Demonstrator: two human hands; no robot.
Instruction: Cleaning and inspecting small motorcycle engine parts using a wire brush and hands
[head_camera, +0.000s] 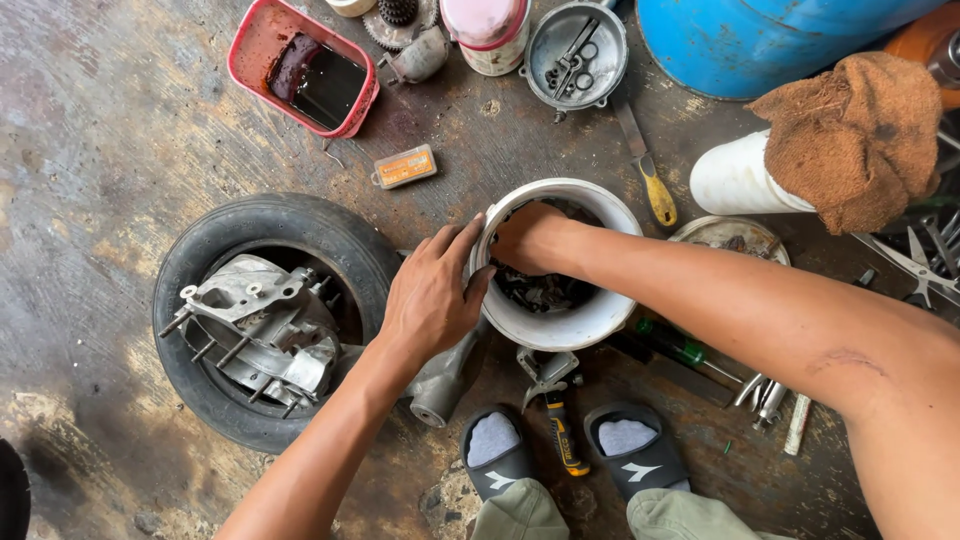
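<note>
A: Head view shows your right hand (522, 240) down inside the white bucket (600, 322), which sits on the stained floor (100, 120) just in front of your sandalled feet (560, 450) and right beside the tyre (345, 245).

B: And the left?

A: Your left hand (428, 300) lies flat against the bucket's near rim, fingers spread and loosely curved over the edge. It steadies the rim and is not closed around anything.

B: Can you see what the right one has?

A: No. Its fingers are curled down among the dark metal parts (545, 290) in the bottom, but I cannot tell whether they hold one or only rest on the heap.

B: How will that bucket behave?

A: I judge it a thin plastic wall, stiff enough at the rim but apt to flex lower down, and heavy with the scrap inside. The pieces look oily, so expect them to slip and to have sharp edges. Take the bucket by the rim, as you do now.

B: Anything close by?

A: An engine casing (262, 325) rests in the tyre, and a screwdriver with a yellow handle (659, 198) lies past the bucket.
</note>
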